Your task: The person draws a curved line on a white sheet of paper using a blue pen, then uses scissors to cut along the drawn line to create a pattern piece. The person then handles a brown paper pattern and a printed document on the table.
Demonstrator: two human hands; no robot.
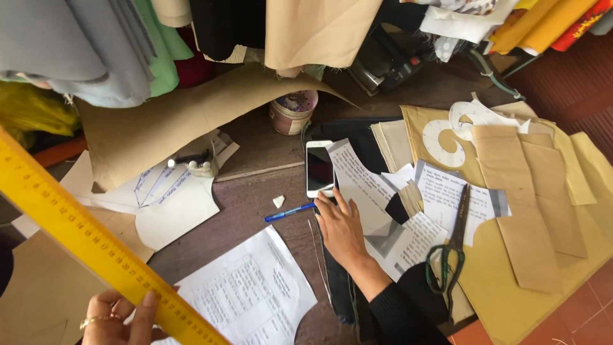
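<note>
Ruler [83, 239], yellow, long and flat, printed with graduations: runs diagonally from the upper left edge of view down to the lower middle, held up over the desk [246, 204]. Left hand [121, 319] grips it near its lower end, fingers curled around the edge, thumb lying up along the face; a bracelet shows at the wrist. Judged stiff and light, with a smooth face likely to slip (best taken by the edges near one end, as it is now).

Right hand [341, 230], in a dark sleeve: open and flat, fingers spread, pressing on a printed paper pattern piece [357, 182] that lies over dark fabric [338, 287]. It holds nothing. Paper judged thin, easily creased or shifted; the fabric soft and limp.

Near the right hand:
- white smartphone [319, 168], screen up, just beside the fingertips
- blue pen [288, 212], to the left of the hand
- small piece of white chalk [278, 201]
- scissors [450, 255] with green-wrapped handles, lying on tan pattern pieces [530, 217]

Elsewhere: printed sheet [249, 294] below the pen; small round tub [292, 112] at the back; hanging cloth lengths [319, 29] along the top.
</note>
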